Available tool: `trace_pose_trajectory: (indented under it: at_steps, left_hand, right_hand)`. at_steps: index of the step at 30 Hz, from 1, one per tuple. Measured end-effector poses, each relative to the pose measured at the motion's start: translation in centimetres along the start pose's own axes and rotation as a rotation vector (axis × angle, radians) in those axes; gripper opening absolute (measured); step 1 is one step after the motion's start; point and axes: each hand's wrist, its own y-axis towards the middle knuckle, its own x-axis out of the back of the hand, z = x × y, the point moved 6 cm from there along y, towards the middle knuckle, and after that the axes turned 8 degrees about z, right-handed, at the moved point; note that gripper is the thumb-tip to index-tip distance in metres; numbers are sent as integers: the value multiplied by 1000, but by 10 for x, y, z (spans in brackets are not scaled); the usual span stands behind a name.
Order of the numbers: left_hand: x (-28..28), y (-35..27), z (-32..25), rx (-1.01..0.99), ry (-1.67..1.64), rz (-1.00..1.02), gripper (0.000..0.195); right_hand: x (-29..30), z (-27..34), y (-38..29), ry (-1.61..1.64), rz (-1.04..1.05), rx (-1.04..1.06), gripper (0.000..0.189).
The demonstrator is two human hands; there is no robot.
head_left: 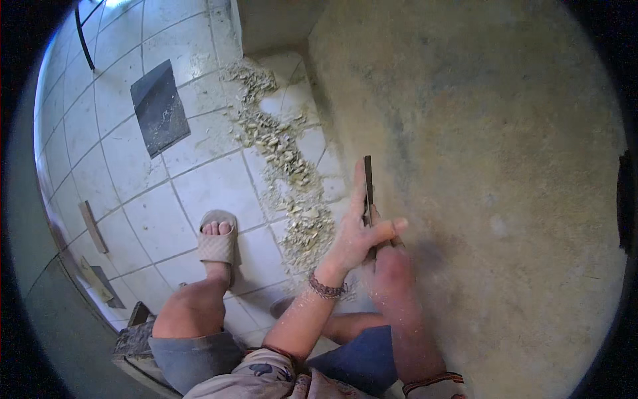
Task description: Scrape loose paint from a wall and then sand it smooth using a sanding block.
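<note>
A narrow dark flat tool (368, 174), seen almost edge-on, points away from me beside the brownish wall (478, 189). My left hand (351, 237) lies along its left side with straight fingers, and the thumb crosses over to the right. The tool passes between that thumb and the fingers. Behind it, my right hand (394, 259) is closed around the tool's near end, slightly blurred. Which kind of tool it is cannot be told, since its broad face is turned away. Pale dust coats both hands and forearms.
Broken pale chips and dust (299, 184) trail over the white tiled floor (214, 184) along the wall's foot. A dark grey sheet (160, 108) and a wooden strip (93, 227) lie farther left. A wooden seat (137, 344) shows beside my sandalled leg (192, 309).
</note>
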Motion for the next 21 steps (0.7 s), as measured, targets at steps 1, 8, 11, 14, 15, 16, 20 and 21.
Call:
trace_pose_trajectory:
  at_steps: [1, 8, 11, 14, 15, 16, 20, 21]
  left_hand:
    - [-1, 7, -3, -26, -4, 20, 97]
    - [42, 45, -79, -777, 635, -316, 96]
    - [47, 67, -93, -922, 668, -357, 99]
    - [42, 114, -84, -852, 804, -428, 94]
    - [43, 135, -79, -769, 806, -429, 91]
    - [37, 146, -77, -768, 848, -478, 85]
    - [64, 157, -61, -868, 848, -498, 81]
    - [74, 158, -60, -859, 854, -511, 80]
  right_hand:
    - [6, -2, 1, -81, 102, -94, 52]
    - [67, 40, -23, 6, -322, 351, 54]
    - [84, 50, -52, -31, -552, 485, 54]
    - [91, 36, -94, -87, -958, 411, 48]
    - [83, 21, -108, 39, -1169, 417, 46]
    - [76, -5, -129, -10, -1263, 367, 45]
    - [75, 2, -140, -362, -1561, 265, 39]
    - [71, -13, -144, -429, -1606, 103, 40]
